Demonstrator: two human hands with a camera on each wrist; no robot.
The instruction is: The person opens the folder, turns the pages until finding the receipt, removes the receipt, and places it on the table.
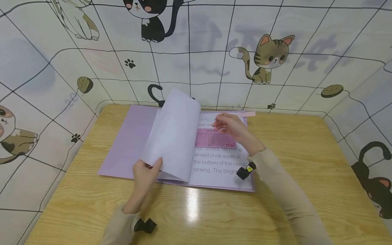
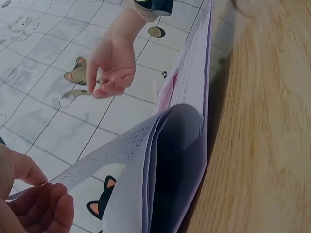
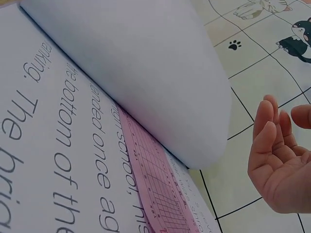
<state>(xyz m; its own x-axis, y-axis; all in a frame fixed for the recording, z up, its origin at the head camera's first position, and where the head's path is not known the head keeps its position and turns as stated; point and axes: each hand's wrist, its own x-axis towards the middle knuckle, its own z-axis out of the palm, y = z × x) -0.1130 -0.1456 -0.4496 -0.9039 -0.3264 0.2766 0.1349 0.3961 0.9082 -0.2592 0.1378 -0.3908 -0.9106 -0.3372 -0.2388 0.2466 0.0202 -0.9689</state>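
A large book with a purple cover [image 1: 128, 136] lies spread out on the table. My left hand [image 1: 146, 173] pinches the lower edge of a white page [image 1: 174, 136] between thumb and fingers. That page is lifted and curves over to the left; its printed side shows in the left wrist view. On the right-hand text page [image 1: 218, 166] rests a flat pink card [image 1: 214, 139] printed with a grid, partly hidden by the curled page in the right wrist view. Above it hovers my right hand [image 1: 231, 126], its fingers loosely bent and holding nothing.
The wooden table [image 1: 294, 143] extends around the book. A pink strip [image 1: 249, 114] sticks out past the book's top right corner. Behind stands a white backdrop [image 1: 208, 68] with cat drawings. Each wrist wears a small black device [image 1: 147, 226].
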